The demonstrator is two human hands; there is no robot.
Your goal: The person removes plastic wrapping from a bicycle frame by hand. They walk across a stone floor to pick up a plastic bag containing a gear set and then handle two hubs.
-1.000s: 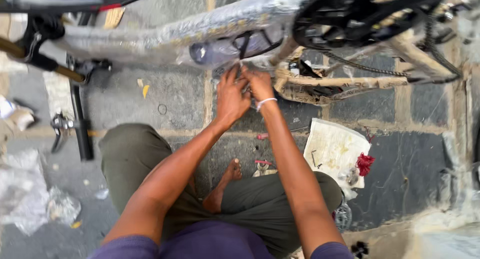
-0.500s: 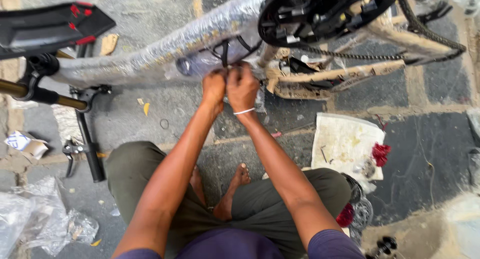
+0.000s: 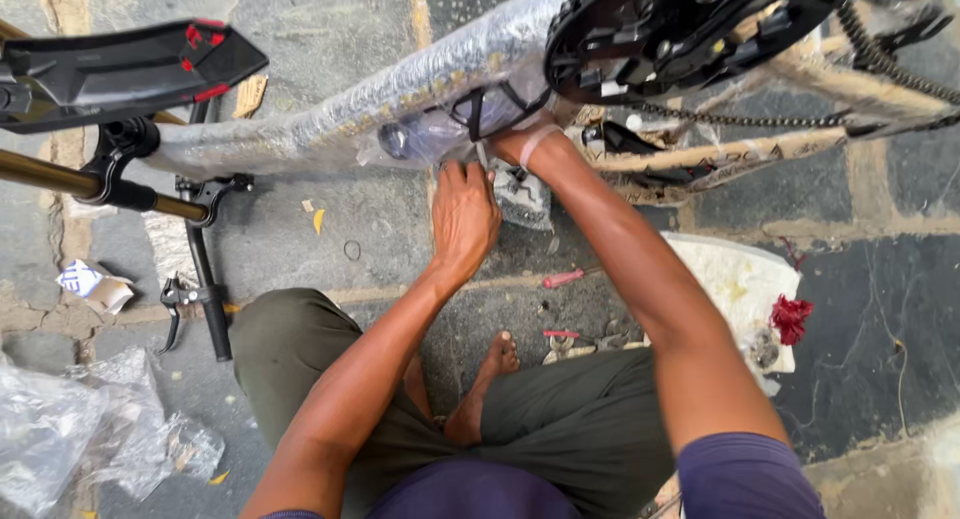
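Note:
A bicycle frame tube [image 3: 330,119] wrapped in clear plastic lies across the top of the view. A black bracket [image 3: 480,107] sits on it under the wrap. My left hand [image 3: 462,219] is just below the bracket, its fingers pinched on a small thin metal piece [image 3: 483,157]. My right hand [image 3: 508,139] reaches up against the wrapped frame beside the black chainring [image 3: 650,29]. Its fingers are hidden behind the wrap. A pale band circles that wrist.
A black saddle [image 3: 120,67] with red marks is at upper left, and a handlebar with a brake lever [image 3: 200,299] lies on the stone floor. Crumpled plastic [image 3: 70,429] is at lower left. A red-handled tool [image 3: 565,277], a white sheet [image 3: 735,279] and a red rag [image 3: 792,317] lie to the right.
My hands, held close together at the frame before, have come apart: the left has dropped slightly below the bracket and the right has pushed up behind the wrap.

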